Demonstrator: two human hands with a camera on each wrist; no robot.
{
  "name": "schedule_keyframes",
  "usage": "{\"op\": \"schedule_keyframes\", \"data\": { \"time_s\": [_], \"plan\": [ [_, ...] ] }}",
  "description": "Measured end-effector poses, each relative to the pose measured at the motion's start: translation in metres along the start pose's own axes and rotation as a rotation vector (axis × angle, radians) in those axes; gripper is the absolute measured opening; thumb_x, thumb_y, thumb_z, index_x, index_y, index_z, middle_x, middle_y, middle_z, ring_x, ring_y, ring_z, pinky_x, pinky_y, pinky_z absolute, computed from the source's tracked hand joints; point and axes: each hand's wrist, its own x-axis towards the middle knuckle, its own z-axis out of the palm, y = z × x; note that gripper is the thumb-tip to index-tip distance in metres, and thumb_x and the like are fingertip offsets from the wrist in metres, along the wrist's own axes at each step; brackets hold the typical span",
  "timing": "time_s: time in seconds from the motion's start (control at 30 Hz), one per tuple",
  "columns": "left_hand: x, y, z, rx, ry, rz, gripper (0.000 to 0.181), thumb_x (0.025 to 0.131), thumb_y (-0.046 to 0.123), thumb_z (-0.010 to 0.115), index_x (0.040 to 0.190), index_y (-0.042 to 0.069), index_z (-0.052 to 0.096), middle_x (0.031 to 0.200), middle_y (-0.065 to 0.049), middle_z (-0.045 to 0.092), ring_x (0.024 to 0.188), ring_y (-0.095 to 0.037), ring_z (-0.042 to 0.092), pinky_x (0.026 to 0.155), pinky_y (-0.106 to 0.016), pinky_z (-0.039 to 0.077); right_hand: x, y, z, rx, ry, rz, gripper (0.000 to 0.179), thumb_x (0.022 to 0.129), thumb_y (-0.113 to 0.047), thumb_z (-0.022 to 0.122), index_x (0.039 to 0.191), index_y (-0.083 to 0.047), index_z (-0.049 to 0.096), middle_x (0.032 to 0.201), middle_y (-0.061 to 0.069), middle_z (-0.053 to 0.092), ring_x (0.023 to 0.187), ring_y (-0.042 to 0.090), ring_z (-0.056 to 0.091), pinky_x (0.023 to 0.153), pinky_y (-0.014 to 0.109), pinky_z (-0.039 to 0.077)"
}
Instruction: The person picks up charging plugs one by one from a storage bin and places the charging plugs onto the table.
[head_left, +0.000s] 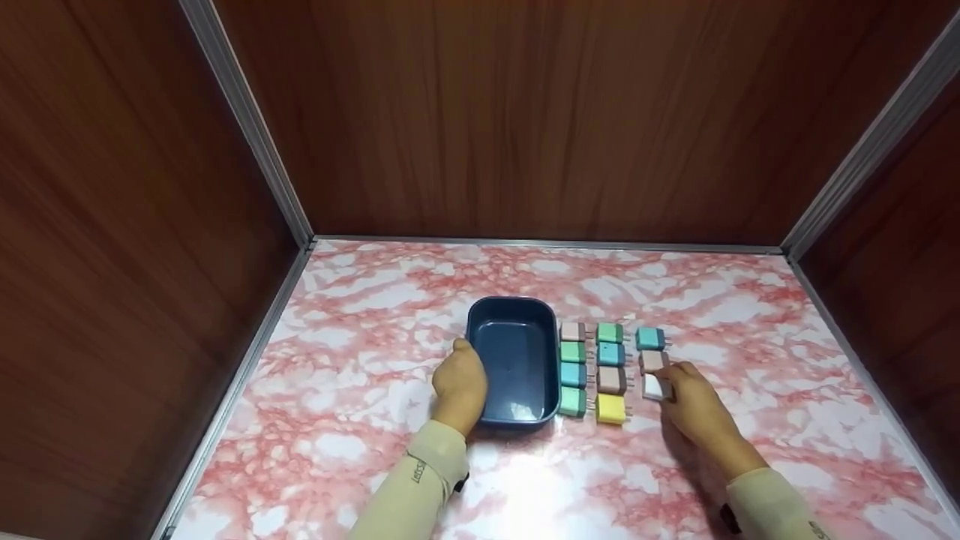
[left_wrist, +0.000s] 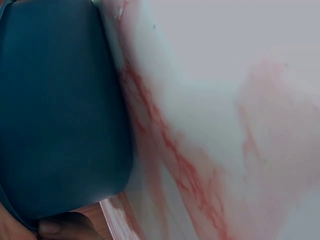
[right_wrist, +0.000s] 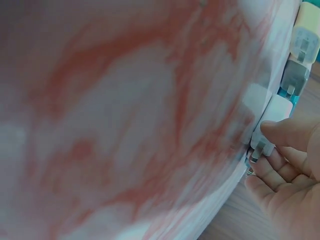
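My left hand (head_left: 460, 384) grips the left rim of a dark blue plastic container (head_left: 516, 367) whose inside holds nothing. In the left wrist view the container's outer wall (left_wrist: 60, 110) fills the left side, with fingertips (left_wrist: 60, 227) at its edge. A white charger plug (head_left: 652, 387) is pinched between thumb and fingers of my right hand (head_left: 699, 405). It sits at the near end of the right-hand column, below a pink charger (head_left: 652, 361) and a teal charger (head_left: 649, 337). The right wrist view shows its metal prongs (right_wrist: 257, 150) by the fingers.
Two columns of coloured chargers stand between the container and my right hand, including a yellow charger (head_left: 610, 409) and a green charger (head_left: 610, 332). Their prongs point right. Brown wood-grain panels (head_left: 510, 120) with metal edges enclose the red-and-white marbled table (head_left: 360, 322) at back and sides.
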Motion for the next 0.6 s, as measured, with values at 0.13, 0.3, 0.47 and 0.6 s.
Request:
{"op": "schedule_keyframes", "data": {
  "time_s": [0.13,0.3,0.47,0.6],
  "plan": [
    [0.0019,0.0002,-0.002,-0.021,-0.072,-0.016,0.004,0.095,0.004,0.052,0.098,0.005,0.055,0.075,-0.016,0.074,0.066,-0.03,0.073,0.052,-0.045,0.055,-0.0026,-0.001,-0.0016,0.007,-0.001,0.001,0.046,0.082,0.006,0.071,0.127,0.003,0.064,0.125,0.023,0.057,0.095,0.033,0.064,0.077,0.05,0.054],
    [0.0039,-0.0014,-0.0042,-0.05,-0.121,-0.029,0.007,0.094,0.004,0.055,0.101,0.005,0.055,0.08,-0.018,0.075,0.069,-0.033,0.073,0.055,-0.048,0.056,-0.0038,-0.003,-0.0025,0.003,0.015,0.015,0.047,0.083,0.001,0.07,0.129,-0.001,0.065,0.126,0.021,0.056,0.086,0.025,0.058,0.072,0.044,0.05],
    [0.0057,-0.0011,-0.0065,-0.075,-0.184,-0.038,0.013,0.095,0.005,0.055,0.108,0.003,0.055,0.084,-0.018,0.076,0.074,-0.033,0.074,0.058,-0.048,0.056,-0.0069,-0.007,-0.0043,0.006,0.05,0.028,0.038,0.09,-0.008,0.068,0.128,-0.002,0.066,0.125,0.019,0.056,0.094,0.029,0.06,0.08,0.049,0.052],
    [0.0094,-0.0003,-0.0102,-0.094,-0.263,-0.06,0.017,0.096,0.007,0.054,0.112,0.003,0.054,0.09,-0.019,0.076,0.079,-0.033,0.074,0.063,-0.049,0.057,-0.0082,-0.0091,-0.0075,0.005,0.069,0.032,0.035,0.093,-0.01,0.067,0.126,0.0,0.066,0.126,0.019,0.057,0.109,0.035,0.061,0.092,0.057,0.051]
  ]
}}
